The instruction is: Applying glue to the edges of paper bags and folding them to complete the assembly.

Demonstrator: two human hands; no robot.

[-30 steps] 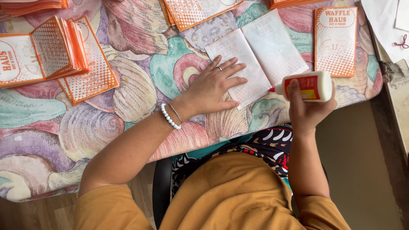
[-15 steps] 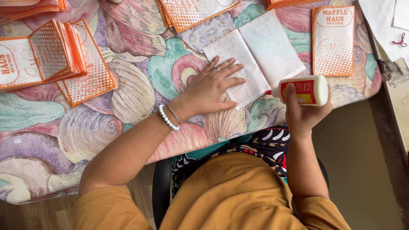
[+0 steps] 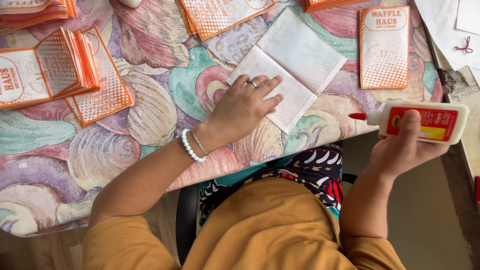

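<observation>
My left hand (image 3: 245,106) lies flat, fingers spread, on the near half of an unfolded white paper sheet (image 3: 300,57) that rests on the shell-patterned tablecloth (image 3: 150,125). There is a ring on one finger and a white bead bracelet on the wrist. My right hand (image 3: 407,147) grips a white glue bottle (image 3: 425,122) with a red label. The bottle lies sideways, off the table's near edge, and its red tip points left toward the sheet without touching it.
An orange-and-white printed paper bag (image 3: 385,47) lies flat to the right of the sheet. Stacks of similar folded bags (image 3: 65,70) sit at the left, with more along the top edge (image 3: 225,12). White papers (image 3: 450,25) lie at the far right. My lap and chair are below the table edge.
My right hand has carried the glue bottle rightward and down, away from the sheet and off the table edge. My left hand stays pressed on the sheet.
</observation>
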